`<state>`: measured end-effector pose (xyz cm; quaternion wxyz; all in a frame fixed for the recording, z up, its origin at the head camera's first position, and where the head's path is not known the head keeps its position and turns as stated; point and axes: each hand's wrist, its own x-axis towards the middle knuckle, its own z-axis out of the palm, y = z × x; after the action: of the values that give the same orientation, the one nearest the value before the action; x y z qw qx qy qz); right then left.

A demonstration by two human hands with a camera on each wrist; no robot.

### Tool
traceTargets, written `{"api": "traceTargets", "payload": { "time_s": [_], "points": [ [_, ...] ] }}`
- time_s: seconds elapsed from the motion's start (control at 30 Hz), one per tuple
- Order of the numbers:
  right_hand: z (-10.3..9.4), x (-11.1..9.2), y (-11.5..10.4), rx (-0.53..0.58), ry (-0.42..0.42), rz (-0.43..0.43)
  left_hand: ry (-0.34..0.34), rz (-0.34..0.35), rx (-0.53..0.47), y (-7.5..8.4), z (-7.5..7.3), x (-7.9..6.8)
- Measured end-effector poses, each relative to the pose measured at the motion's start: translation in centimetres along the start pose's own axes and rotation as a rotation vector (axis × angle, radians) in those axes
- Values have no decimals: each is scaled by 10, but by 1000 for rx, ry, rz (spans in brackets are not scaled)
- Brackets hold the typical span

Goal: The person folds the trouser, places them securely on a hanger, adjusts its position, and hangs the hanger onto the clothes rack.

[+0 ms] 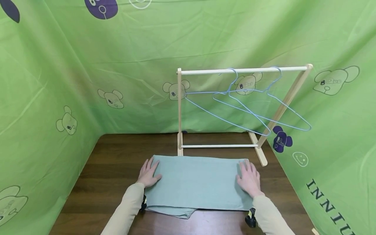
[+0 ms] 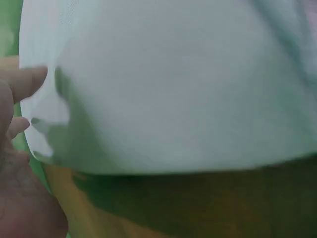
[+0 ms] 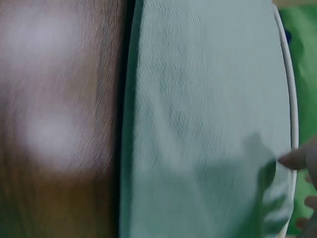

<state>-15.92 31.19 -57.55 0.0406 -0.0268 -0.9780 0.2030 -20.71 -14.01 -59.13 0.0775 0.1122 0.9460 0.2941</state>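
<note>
A pale green cloth point(image 1: 196, 182), folded into a wide rectangle, lies on the brown wooden table. One loose layer pokes out under its near left edge. My left hand point(image 1: 148, 173) rests at the cloth's far left corner, fingers spread and fairly straight. At the opposite side, my right hand point(image 1: 249, 178) lies on the far right corner with its fingers extended forward. In the left wrist view, the left fingers point(image 2: 29, 82) show beside the cloth's edge. The right wrist view shows a right fingertip point(image 3: 290, 159) over the cloth near its border.
Behind the cloth stands a wooden rack point(image 1: 180, 111) with a white top bar. Two blue wire hangers point(image 1: 232, 122) hang from it. One rack foot point(image 1: 258, 150) reaches forward beyond the right hand. Green printed curtains point(image 1: 141, 65) surround the table point(image 1: 97, 182).
</note>
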Motion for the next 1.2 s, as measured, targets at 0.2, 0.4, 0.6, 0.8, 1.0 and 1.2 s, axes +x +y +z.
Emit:
{"api": "traceTargets", "payload": {
  "time_s": [0.2,0.4,0.6,0.8,1.0,1.2],
  "points": [
    [15,9,-12,-11,-133,-68,-122,7,133,6,6,18],
    [23,10,-2,6,-243,19,-223,-62,257,5,19,30],
    [21,10,0,-6,-271,79,-252,-128,295,4,23,33],
    [20,10,3,4,-282,75,-277,-141,264,-1,24,32],
    [26,13,12,10,-268,52,-365,-55,293,-7,19,16],
    [33,18,18,48,-244,15,-365,14,271,-12,11,-4]
  ]
}}
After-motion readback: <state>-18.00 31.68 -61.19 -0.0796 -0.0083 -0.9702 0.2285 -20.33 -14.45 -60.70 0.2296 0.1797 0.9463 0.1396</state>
